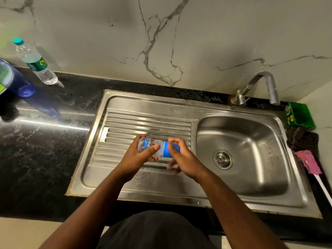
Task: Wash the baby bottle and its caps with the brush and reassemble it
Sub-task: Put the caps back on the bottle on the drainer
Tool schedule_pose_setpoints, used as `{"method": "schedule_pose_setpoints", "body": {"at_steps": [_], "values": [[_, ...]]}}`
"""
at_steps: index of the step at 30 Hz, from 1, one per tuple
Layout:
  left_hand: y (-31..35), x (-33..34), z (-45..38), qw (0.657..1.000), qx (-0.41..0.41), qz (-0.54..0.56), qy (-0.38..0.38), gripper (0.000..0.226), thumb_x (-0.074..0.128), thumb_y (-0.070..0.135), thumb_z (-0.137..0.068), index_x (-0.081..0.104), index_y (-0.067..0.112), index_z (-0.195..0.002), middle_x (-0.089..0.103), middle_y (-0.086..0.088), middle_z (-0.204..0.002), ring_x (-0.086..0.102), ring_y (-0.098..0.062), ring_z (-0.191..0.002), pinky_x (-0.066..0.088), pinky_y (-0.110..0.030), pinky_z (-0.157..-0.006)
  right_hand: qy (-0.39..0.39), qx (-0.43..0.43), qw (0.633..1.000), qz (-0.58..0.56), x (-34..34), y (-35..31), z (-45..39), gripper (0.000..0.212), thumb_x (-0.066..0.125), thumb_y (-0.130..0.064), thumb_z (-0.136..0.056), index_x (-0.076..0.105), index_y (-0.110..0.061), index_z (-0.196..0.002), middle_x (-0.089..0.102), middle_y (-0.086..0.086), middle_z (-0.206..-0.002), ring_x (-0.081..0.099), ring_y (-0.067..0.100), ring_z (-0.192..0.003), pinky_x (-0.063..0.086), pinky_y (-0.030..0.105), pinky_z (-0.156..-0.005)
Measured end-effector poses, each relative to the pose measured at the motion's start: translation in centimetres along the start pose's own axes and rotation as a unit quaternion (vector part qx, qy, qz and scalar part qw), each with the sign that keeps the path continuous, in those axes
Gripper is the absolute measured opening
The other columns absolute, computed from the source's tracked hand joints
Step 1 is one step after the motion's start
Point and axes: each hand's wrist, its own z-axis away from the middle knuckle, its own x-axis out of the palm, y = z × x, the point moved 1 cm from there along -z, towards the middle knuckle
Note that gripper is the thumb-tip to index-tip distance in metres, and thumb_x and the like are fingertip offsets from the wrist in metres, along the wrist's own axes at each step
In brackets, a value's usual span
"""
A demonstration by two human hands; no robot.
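A small clear baby bottle [147,143] with printed pictures lies sideways above the ribbed drainboard [125,126] of the steel sink. My left hand [138,155] grips its body, thumb across the top. My right hand [181,155] curls its fingers round the blue cap [166,150] on the bottle's right end. A brush with a pink sponge head [308,161] and a white handle lies on the counter to the right of the sink.
The sink basin [240,155] with its drain sits right of my hands, under a steel tap [260,87]. A green tub [300,116] and a dark cloth [301,139] stand at the far right. A water bottle [35,62] and a blue bottle [27,90] stand on the black counter at left.
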Motion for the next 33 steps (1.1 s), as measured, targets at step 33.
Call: {"method": "schedule_pose_setpoints", "body": {"at_steps": [33], "values": [[-4.5,-2.5,-4.8,0.942,0.085,-0.322,0.045,0.046,0.086,0.026,-0.081,0.068,0.024,-0.123,0.072,0.015,-0.106,0.068,0.006,-0.091,0.060,-0.030,-0.084,0.175,-0.139,0.934,0.278,2.4,0.7,-5.4,0.058,0.084,-0.049,-0.079,0.058,-0.029,-0.127,0.052,-0.013,-0.119,0.059,0.012,-0.104,0.055,0.031,-0.086]]}}
